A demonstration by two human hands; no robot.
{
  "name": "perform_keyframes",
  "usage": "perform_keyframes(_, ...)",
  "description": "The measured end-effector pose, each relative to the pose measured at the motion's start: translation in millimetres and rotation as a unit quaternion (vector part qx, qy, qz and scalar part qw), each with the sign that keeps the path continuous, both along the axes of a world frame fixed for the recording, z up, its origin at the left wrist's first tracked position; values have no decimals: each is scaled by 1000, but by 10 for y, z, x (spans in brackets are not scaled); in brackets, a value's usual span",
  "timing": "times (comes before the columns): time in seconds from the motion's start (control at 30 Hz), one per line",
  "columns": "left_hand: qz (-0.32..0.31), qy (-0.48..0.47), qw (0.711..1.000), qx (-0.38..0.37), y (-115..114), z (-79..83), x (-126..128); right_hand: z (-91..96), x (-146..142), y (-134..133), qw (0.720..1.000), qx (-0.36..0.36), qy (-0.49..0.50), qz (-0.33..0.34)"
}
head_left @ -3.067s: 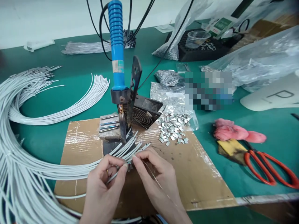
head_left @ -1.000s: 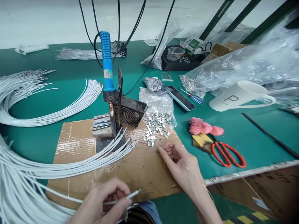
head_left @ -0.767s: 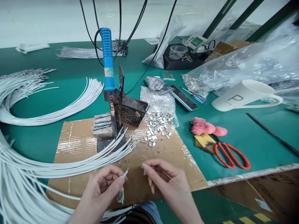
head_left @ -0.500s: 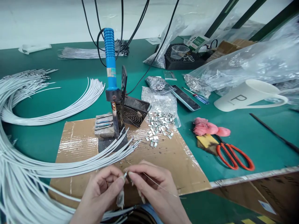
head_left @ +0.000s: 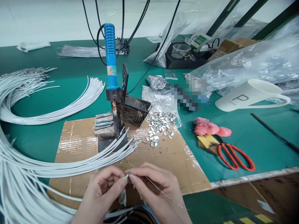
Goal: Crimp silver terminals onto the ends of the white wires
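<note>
Low in the head view, my left hand (head_left: 108,189) is closed in a pinch on the tip of a white cable (head_left: 127,175). My right hand (head_left: 161,189) meets it there, thumb and forefinger pinched at the same tip; any small part between them is hidden. A thin wire (head_left: 164,194), like solder, runs through the right fingers. Below the left thumb hangs a small translucent strip (head_left: 122,197). Beyond the hands, a blue-handled soldering iron (head_left: 111,56) stands upright in its holder, near a pile of small metal connectors (head_left: 161,123).
Bundles of white cables (head_left: 58,166) curve in from the left over a cardboard sheet (head_left: 163,168). To the right are orange-handled scissors (head_left: 235,157), a stained yellow sponge (head_left: 206,141) and a white mug (head_left: 247,96). Plastic bags (head_left: 252,68) lie behind. A pixelated patch hides some items.
Both hands have shifted very slightly, with the fingertips drawn closer together at the cable's tip. The thin wire's free end has moved a little lower. The bench items keep their places.
</note>
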State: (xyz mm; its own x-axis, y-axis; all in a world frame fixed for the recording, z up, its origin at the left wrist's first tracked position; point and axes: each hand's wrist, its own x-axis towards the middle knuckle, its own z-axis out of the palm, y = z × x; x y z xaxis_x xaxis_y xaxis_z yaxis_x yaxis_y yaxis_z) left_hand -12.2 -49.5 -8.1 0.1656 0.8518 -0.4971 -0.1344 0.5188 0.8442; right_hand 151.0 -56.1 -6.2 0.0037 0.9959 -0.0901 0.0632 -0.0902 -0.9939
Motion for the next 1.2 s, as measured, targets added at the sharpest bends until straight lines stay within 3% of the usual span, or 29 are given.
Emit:
perform_keyframes(0.33,10,45,999,4,0,22,22,-38,-30,-51,997,-43,52,-46)
perform_keyframes(0.57,-75,82,994,-1,-27,62,-30,-129,60,-73,963,-218,154,26)
perform_keyframes(0.73,-103,130,986,-7,14,148,-26,-113,69,-63,980,-172,88,41)
perform_keyframes(0.93,-55,161,985,8,23,126,30,40,88,-31,982,-160,94,30)
perform_keyframes(1.1,-38,245,965,92,-75,88,81,42,13,-54,987,-143,67,-40)
perform_keyframes(1.2,-8,240,966,93,-112,83,120,-43,-121,-126,981,-148,85,-89)
